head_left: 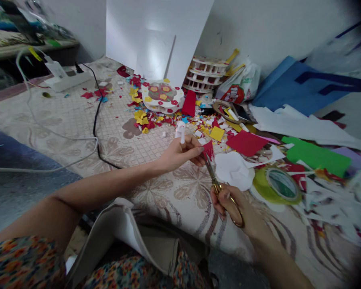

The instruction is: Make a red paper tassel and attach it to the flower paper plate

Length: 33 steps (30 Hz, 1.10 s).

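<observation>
At the centre of the frame, the left hand [185, 152] is pinching a small red paper piece [208, 148], while the right hand [241, 202], lower right of centre, is gripping gold-handled scissors [215, 187], its thumb and fingers closing round the handles. The step in hand is seemingly snipping that paper; the next move is probably calling for steady pinching and small blade strokes clear of the fingertips. Both forearms are angling inward from the lower corners.
</observation>
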Motion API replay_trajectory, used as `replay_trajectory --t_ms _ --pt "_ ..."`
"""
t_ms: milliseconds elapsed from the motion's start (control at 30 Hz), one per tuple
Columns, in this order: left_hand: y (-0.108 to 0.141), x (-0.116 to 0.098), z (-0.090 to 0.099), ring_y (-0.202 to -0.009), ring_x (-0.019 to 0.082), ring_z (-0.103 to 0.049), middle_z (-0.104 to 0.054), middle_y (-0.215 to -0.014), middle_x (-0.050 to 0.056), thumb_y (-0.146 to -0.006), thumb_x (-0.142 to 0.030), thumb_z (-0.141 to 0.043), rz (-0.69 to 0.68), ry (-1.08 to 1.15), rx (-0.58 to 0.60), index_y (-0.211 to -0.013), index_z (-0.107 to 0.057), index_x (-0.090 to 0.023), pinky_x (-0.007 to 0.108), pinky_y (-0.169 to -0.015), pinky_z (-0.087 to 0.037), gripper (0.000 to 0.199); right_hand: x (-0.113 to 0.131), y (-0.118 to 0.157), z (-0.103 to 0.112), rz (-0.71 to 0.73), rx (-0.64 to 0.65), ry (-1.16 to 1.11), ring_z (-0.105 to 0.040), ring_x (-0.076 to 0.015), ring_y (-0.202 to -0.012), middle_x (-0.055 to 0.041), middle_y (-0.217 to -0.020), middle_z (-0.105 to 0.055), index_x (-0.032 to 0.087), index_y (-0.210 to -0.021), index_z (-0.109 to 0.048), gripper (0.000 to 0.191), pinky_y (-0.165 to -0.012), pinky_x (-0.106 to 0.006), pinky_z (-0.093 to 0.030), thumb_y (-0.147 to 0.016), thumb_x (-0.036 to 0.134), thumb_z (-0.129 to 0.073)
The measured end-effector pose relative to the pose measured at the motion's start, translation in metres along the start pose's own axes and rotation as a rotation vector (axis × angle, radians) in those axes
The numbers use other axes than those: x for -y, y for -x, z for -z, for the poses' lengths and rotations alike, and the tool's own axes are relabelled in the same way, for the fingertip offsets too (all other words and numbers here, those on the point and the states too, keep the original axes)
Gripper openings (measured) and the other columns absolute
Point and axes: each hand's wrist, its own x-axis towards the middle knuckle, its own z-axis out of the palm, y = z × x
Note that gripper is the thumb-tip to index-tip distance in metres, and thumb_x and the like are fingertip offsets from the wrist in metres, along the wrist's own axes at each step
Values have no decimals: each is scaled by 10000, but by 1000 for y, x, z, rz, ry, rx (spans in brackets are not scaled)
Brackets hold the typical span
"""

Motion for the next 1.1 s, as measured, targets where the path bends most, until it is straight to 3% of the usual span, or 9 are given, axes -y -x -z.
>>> replay_trajectory --t_ms 767,1100 --pt "0 0 1 -635 130 -693 -693 -668 23 -816 -347 -675 -8 -44 -24 -801 -489 -155 243 -621 -575 268 7 -6 -4 -94 -108 -84 -349 -90 -359 54 -409 -393 223 -552 -446 616 -361 -236 -292 -642 827 -527" --pt "0 0 0 -639 126 -692 -699 -678 21 -804 -383 -687 -13 -30 -21 -805 -495 -149 246 -635 -576 302 3 -7 -2 -73 -98 29 -335 -84 -354 58 -383 -373 223 -545 -412 597 -389 -232 -254 -691 795 -506"
